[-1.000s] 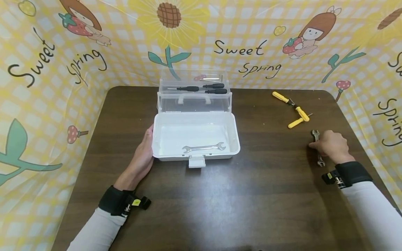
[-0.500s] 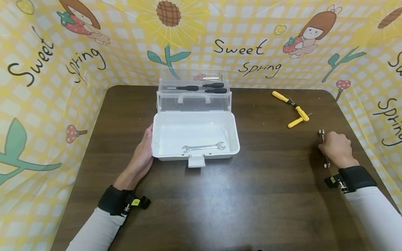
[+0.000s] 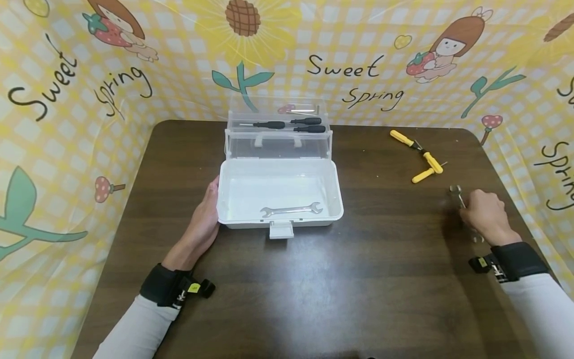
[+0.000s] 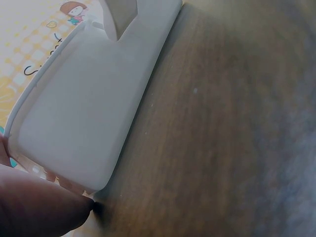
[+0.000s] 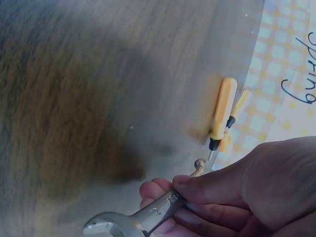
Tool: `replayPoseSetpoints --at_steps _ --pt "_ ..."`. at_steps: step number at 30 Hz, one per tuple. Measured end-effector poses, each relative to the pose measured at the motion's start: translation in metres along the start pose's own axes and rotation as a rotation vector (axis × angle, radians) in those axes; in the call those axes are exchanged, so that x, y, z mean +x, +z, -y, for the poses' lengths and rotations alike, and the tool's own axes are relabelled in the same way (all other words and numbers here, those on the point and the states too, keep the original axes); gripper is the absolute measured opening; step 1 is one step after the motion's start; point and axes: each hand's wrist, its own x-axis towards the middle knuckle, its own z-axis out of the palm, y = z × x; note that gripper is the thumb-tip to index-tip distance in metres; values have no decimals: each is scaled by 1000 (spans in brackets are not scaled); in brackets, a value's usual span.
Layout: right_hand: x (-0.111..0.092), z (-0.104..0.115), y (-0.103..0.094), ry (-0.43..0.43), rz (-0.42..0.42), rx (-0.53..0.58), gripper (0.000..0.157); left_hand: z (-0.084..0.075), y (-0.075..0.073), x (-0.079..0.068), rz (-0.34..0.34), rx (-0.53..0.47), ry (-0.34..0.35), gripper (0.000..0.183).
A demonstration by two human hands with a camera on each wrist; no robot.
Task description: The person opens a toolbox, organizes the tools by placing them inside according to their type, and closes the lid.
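A white plastic toolbox [image 3: 237, 224] stands with its lid raised at the middle of the table. Flat along its left side lies my left hand [image 3: 199, 219], fingers extended; the left wrist view shows the thumb [image 4: 44, 202] at the box's lower corner. Inside the box is a silver open-end wrench [image 3: 291, 211]. Over at the right, my right hand [image 3: 486, 214] pinches a second open-end wrench [image 5: 160, 211] by its shaft between thumb and fingers. In the right wrist view one wrench end points toward the camera and the other shows beyond the fingers.
Behind the box, the clear lid compartment [image 3: 278, 145] holds several black-handled screwdrivers [image 3: 269, 125]. Yellow-handled screwdrivers [image 3: 421, 176] lie at the back right of the brown table [image 3: 358, 279]. A yellow checked cloth [image 3: 188, 85] surrounds the table's back and sides.
My right hand has taken the wrench up from the table, shifting slightly right and toward me, and the wrench has tilted. The left hand keeps its place on the box.
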Motion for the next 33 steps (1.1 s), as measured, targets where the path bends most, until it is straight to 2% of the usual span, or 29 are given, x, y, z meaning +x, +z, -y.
replayPoseSetpoints --at_steps 6,11,16,20,26,30,33 --pt "0 9 -11 -38 -5 -14 26 -1 1 0 -6 5 -14 69" --pt "0 24 -27 -112 -11 -22 19 -2 1 0 -6 12 -17 70" --pt "-3 45 -46 -186 -16 -27 19 -2 1 0 -5 13 -18 70" --pt "-3 65 -58 -200 3 -27 11 -2 1 0 -3 8 -22 70" --pt "-6 91 -72 -229 46 -36 9 -2 1 0 1 11 -35 69" --pt "-8 109 -79 -258 20 -59 14 -2 1 1 -7 11 -40 69" --pt "-9 123 -84 -278 12 -71 10 -2 1 1 -11 12 -34 70"
